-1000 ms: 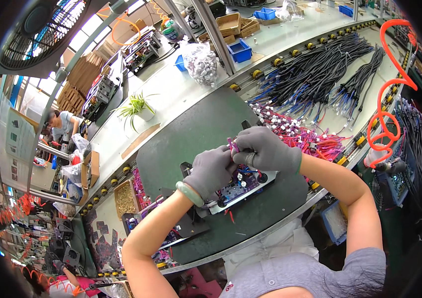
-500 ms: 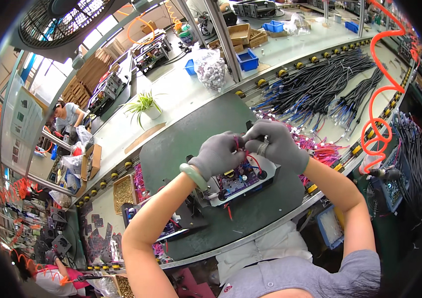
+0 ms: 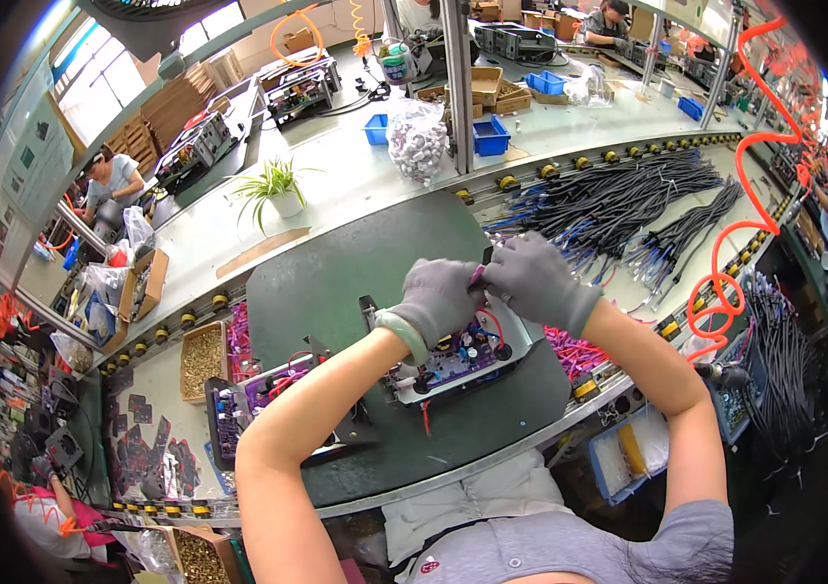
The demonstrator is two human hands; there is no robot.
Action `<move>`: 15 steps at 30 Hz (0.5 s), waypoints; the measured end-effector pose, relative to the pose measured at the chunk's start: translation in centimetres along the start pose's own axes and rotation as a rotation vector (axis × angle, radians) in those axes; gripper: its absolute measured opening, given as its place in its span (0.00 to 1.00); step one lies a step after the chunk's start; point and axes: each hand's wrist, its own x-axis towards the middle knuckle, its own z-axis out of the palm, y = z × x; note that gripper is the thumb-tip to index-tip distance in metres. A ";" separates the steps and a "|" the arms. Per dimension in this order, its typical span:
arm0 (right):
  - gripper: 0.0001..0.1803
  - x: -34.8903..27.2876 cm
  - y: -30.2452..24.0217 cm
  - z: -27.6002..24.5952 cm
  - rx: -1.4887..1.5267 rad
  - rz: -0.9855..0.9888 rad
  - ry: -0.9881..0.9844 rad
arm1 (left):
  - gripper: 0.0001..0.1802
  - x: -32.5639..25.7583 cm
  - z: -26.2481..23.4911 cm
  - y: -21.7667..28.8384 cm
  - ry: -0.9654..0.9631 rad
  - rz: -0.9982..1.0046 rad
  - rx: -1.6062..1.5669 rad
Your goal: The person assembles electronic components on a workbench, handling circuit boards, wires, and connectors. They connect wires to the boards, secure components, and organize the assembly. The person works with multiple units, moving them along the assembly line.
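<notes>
My left hand (image 3: 440, 297) and my right hand (image 3: 538, 282), both in grey gloves, meet above an open metal chassis (image 3: 521, 355). Their closed fingertips pinch a small purple-pink piece (image 3: 478, 276), mostly covered by the gloves; its exact kind cannot be made out. Below them, the chassis holds a purple circuit board (image 3: 472, 358) with upright components and a red wire. It rests on a dark green mat (image 3: 336, 258). A second unit with a purple board (image 3: 229, 419) stands to the left, partly behind my left forearm.
Black cable bundles (image 3: 618, 195) and pink-red wires (image 3: 584, 360) lie to the right. A coiled orange air hose (image 3: 720, 292) hangs there. Beyond the mat are a potted plant (image 3: 282, 195), a bag of white parts (image 3: 416, 141) and blue bins (image 3: 490, 136). A box of brass-coloured parts (image 3: 202, 362) sits left.
The head view has shifted, so the mat appears farther left and more of the right-hand background shows. Both hands stay together over the chassis, with fingertips still meeting.
</notes>
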 end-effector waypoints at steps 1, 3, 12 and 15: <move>0.06 0.1 -0.3 0.2 0.062 0.060 -0.015 | 0.11 -0.1 0.1 -0.4 -0.037 -0.083 -0.023; 0.06 -0.3 -0.8 -0.1 0.331 0.369 0.097 | 0.12 -0.3 0.4 -1.0 -0.113 -0.246 -0.073; 0.10 -2.2 -0.6 1.2 0.498 0.597 -0.081 | 0.11 1.5 1.1 -0.2 -0.156 -0.085 0.099; 0.10 -2.3 -0.5 1.3 0.480 0.588 -0.065 | 0.11 0.7 0.6 -0.2 -0.171 -0.121 0.046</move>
